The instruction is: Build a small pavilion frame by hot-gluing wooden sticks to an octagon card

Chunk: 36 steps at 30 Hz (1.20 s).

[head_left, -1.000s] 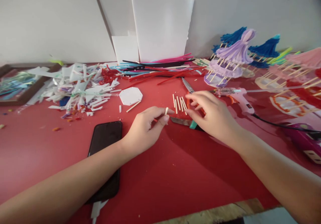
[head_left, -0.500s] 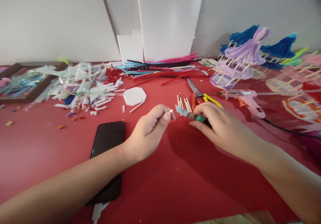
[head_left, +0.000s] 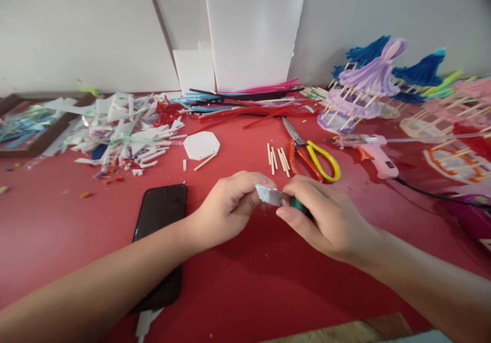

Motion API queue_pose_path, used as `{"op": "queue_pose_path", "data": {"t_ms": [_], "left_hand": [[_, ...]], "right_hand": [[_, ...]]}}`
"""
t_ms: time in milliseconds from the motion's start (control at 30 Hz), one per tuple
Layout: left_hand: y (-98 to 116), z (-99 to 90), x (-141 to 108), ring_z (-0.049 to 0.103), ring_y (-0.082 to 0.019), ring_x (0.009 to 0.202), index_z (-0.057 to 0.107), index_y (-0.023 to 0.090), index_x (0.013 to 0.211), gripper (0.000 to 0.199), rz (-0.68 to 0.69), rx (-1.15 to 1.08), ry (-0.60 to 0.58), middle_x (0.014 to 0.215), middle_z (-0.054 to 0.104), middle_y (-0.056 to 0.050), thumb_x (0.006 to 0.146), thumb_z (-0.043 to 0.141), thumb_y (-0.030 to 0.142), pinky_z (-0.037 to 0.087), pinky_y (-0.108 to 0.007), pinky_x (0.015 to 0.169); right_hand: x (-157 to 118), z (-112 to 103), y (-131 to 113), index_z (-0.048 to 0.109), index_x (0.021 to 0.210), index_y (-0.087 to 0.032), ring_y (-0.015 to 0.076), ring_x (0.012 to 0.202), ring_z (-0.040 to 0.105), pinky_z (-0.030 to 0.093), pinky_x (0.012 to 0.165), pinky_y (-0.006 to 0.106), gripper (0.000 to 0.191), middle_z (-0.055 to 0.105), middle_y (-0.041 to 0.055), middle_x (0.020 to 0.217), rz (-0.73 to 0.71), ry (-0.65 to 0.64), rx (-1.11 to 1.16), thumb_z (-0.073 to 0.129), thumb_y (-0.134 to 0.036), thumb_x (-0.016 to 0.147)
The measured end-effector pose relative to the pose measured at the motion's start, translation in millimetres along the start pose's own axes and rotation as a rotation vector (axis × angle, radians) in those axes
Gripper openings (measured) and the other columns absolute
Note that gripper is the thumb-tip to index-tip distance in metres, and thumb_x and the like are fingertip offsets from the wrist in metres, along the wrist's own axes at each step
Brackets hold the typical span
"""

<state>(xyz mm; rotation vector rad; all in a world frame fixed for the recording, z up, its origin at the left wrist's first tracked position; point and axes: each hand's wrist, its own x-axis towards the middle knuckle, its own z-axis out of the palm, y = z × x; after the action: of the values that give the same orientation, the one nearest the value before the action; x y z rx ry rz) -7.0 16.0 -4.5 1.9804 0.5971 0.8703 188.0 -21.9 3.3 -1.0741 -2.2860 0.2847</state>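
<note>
My right hand (head_left: 326, 217) is wrapped round the green handle of a craft knife (head_left: 270, 195), its grey blade pointing left. That blade lies across the fingertips of my left hand (head_left: 230, 207), which are pinched together; whatever they hold is hidden behind the blade. Beyond the hands lie several short wooden sticks (head_left: 283, 159) and scissors (head_left: 312, 153) with orange and yellow handles. A white octagonal plate (head_left: 201, 145) with small holes sits farther left, one stick (head_left: 205, 162) at its lower edge.
A black phone (head_left: 161, 215) lies under my left forearm. White scraps (head_left: 123, 128) are heaped at the back left, near bundled coloured stems (head_left: 245, 102). At right are a pink glue gun (head_left: 378, 153) and several stick-and-yarn models (head_left: 360, 92).
The knife blade has moved left and down onto my left fingertips, and my hands are closer together. The small pale piece seen in my left fingers is now hidden. The view has shifted slightly.
</note>
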Motion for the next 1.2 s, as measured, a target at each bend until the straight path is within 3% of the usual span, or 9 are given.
{"op": "queue_pose_path", "data": {"t_ms": [667,867,1200], "left_hand": [[0.8,-0.3,0.0,0.062,-0.013,0.078,0.057,0.017,0.087,0.031,-0.013,0.091,-0.016,0.084,0.066,-0.004,0.071,0.04,-0.003,0.051,-0.025,0.071],[5.9,-1.7,0.4,0.062,-0.014,0.076,0.057,0.017,0.081,0.029,-0.044,0.042,-0.051,0.077,0.065,-0.003,0.071,0.039,-0.003,0.05,-0.025,0.069],[9.3,-5.1,-2.2,0.06,-0.014,0.08,0.054,0.019,0.08,0.027,0.041,0.106,-0.066,0.085,0.065,-0.005,0.072,0.04,-0.003,0.049,-0.024,0.068]], "right_hand": [[-0.6,-0.2,-0.9,0.046,0.08,-0.02,0.0125,0.061,0.053,0.042,0.056,0.025,0.021,0.056,0.0008,0.07,0.021,-0.034,0.012,0.041,-0.035,0.094],[-1.5,-0.1,-1.5,0.042,0.075,-0.021,0.0102,0.056,0.045,0.036,0.051,0.023,0.021,0.049,-0.0021,0.064,0.007,-0.046,0.058,0.042,-0.033,0.093],[-1.3,-2.6,-3.5,0.039,0.07,-0.021,0.0086,0.051,0.038,0.031,0.048,0.022,0.024,0.042,-0.0041,0.06,-0.004,-0.038,0.077,0.045,-0.032,0.091]]}}
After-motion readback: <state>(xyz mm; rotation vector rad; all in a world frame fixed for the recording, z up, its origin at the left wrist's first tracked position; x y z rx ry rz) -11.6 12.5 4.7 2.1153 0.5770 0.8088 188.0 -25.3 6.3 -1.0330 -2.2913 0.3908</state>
